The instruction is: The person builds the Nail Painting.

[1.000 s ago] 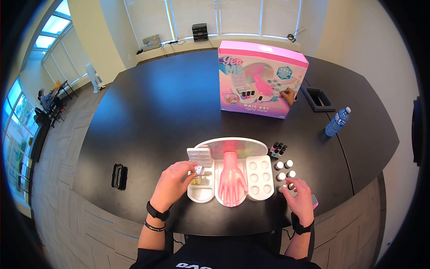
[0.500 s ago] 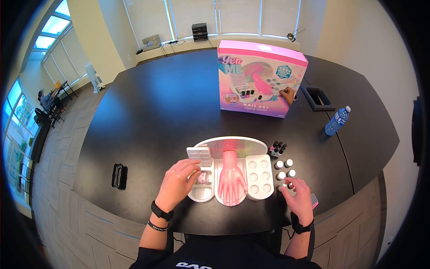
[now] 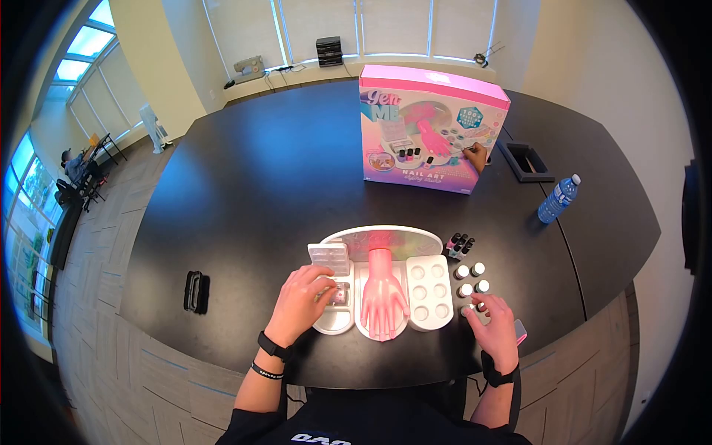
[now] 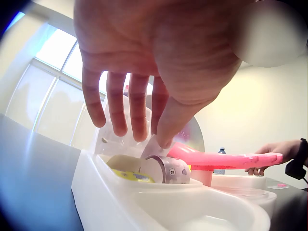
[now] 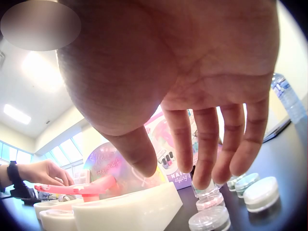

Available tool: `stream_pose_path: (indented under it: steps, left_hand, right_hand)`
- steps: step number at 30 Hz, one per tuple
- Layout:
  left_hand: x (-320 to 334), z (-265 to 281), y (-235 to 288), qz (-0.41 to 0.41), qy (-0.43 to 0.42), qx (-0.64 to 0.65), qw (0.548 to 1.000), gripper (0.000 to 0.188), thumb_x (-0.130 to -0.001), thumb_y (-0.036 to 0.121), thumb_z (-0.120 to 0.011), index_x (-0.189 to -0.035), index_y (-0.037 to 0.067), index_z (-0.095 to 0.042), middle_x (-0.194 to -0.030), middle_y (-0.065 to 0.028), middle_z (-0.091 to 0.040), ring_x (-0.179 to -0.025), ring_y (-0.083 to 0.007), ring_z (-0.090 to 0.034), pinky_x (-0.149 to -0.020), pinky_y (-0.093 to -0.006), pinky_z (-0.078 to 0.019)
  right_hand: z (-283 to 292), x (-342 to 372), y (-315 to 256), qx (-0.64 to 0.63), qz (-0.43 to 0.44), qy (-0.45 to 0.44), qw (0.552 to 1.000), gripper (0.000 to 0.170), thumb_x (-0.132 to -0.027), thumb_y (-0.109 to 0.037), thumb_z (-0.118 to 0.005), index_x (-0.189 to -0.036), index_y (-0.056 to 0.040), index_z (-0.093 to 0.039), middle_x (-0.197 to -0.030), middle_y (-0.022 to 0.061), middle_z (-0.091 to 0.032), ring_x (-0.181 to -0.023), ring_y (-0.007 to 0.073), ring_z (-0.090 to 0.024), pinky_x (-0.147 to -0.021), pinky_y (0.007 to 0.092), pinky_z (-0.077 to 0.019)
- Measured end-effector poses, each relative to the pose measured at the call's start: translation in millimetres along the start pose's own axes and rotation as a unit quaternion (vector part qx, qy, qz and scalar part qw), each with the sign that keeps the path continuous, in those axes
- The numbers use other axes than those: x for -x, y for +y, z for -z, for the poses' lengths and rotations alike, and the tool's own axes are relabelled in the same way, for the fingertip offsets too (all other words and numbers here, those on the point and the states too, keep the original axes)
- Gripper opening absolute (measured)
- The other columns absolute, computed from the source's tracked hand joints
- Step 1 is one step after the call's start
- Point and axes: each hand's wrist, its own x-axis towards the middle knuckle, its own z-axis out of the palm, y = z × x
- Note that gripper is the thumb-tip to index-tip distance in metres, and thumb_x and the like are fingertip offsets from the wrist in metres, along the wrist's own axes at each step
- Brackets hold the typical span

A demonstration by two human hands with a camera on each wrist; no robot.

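Observation:
My left hand (image 3: 300, 305) is over the left tray section of a white nail-art stand (image 3: 333, 321). Its thumb and forefinger pinch the pale end of a curled sticker sheet (image 4: 174, 170), which lies in a compartment. Beside that sheet, in the left wrist view, is a yellow printed sheet (image 4: 129, 175). A pink model hand (image 3: 383, 289) fills the stand's middle. To the right of the stand my right hand (image 3: 495, 330) hovers low among small round jars (image 5: 261, 194), its fingers hanging loosely down. The fingertips overlap a clear container (image 5: 207, 191) there.
Small dark-capped nail polish bottles (image 3: 460, 246) cluster behind the jars. A large pink box (image 3: 434, 133) stands at the back, with a water bottle (image 3: 558, 200) to its right. A black case (image 3: 196, 291) lies at the left. Far off, a person (image 3: 75, 167) sits.
The left hand has brought the sticker sheet down into the tray compartment and shifted slightly right; the sheet now sits curled over the yellow one. The right hand stays in place.

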Motion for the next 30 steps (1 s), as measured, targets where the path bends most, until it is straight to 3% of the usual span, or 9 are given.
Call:
stream_pose_path:
  steps: [11, 16, 20, 30]
  left_hand:
    - [12.4, 6.2, -6.0, 0.002, -0.03, 0.047, 0.998, 0.015, -0.09, 0.013, -0.083, -0.102, 0.006, -0.077, -0.116, -0.0071, -0.075, -0.115, -0.0317, -0.069, -0.103, -0.0456, -0.0541]
    - [19.5, 13.5, -8.6, 0.028, -0.017, 0.04, 0.999, 0.029, -0.082, 0.007, -0.089, -0.108, 0.003, -0.076, -0.122, -0.0106, -0.076, -0.119, -0.0336, -0.069, -0.104, -0.0449, -0.0558]
    - [24.6, 19.2, -7.4, 0.043, -0.005, 0.043, 0.998, 0.03, -0.081, 0.005, -0.088, -0.109, 0.003, -0.076, -0.122, -0.0107, -0.076, -0.12, -0.0342, -0.068, -0.104, -0.0451, -0.0559]
    - [32.0, 25.9, -2.9, 0.04, 0.059, 0.043, 0.997, 0.021, -0.086, 0.004, -0.084, -0.106, 0.004, -0.076, -0.112, -0.0099, -0.077, -0.112, -0.0328, -0.071, -0.098, -0.0442, -0.057]
  right_hand:
    - [-1.0, 0.2, -2.0, -0.003, 0.002, 0.017, 1.0, 0.03, -0.091, -0.014, -0.083, -0.118, -0.0037, -0.076, -0.101, 0.0095, -0.077, -0.088, 0.0265, -0.066, -0.082, 0.0407, -0.0553]
    - [-0.6, -1.0, -4.0, -0.004, 0.002, 0.016, 1.0, 0.03, -0.091, -0.014, -0.083, -0.118, -0.0039, -0.076, -0.102, 0.0097, -0.077, -0.088, 0.0263, -0.066, -0.081, 0.0403, -0.0553]
    - [2.7, -2.2, -2.5, -0.002, 0.001, 0.006, 1.0, 0.034, -0.09, -0.014, -0.083, -0.122, -0.0046, -0.075, -0.104, 0.0123, -0.075, -0.089, 0.0306, -0.065, -0.083, 0.0429, -0.0553]
    - [11.6, -10.8, -4.8, 0.003, 0.004, 0.02, 1.0, 0.031, -0.09, -0.014, -0.082, -0.119, -0.0041, -0.075, -0.106, 0.0124, -0.076, -0.09, 0.0313, -0.066, -0.083, 0.0437, -0.0551]
